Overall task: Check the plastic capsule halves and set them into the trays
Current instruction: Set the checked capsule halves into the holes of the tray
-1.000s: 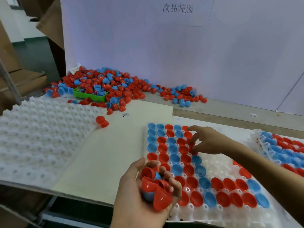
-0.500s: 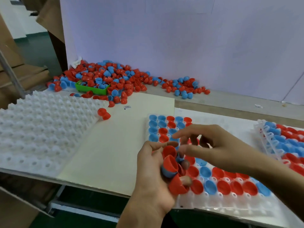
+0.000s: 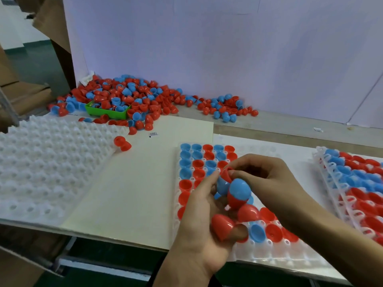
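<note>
My left hand (image 3: 199, 230) grips a bunch of red and blue capsule halves (image 3: 236, 195) above the near part of the clear tray (image 3: 269, 257). My right hand (image 3: 267, 179) reaches in from the right and pinches a red capsule half (image 3: 227, 174) at the top of that bunch. The tray's left and near pockets hold several red and blue halves (image 3: 199, 162), open side up. Part of the tray is hidden behind both hands.
A big heap of loose red and blue halves (image 3: 128, 98) lies at the back around a green bin (image 3: 107, 113). An unfilled white tray (image 3: 45, 162) sits at left, with two red halves (image 3: 122, 143) beside it. Filled stacked trays (image 3: 356, 183) stand at right.
My right hand left the tray's pockets and came to the bunch in my left hand. My left hand rose and turned the bunch, and my right fingers now pinch a red half.
</note>
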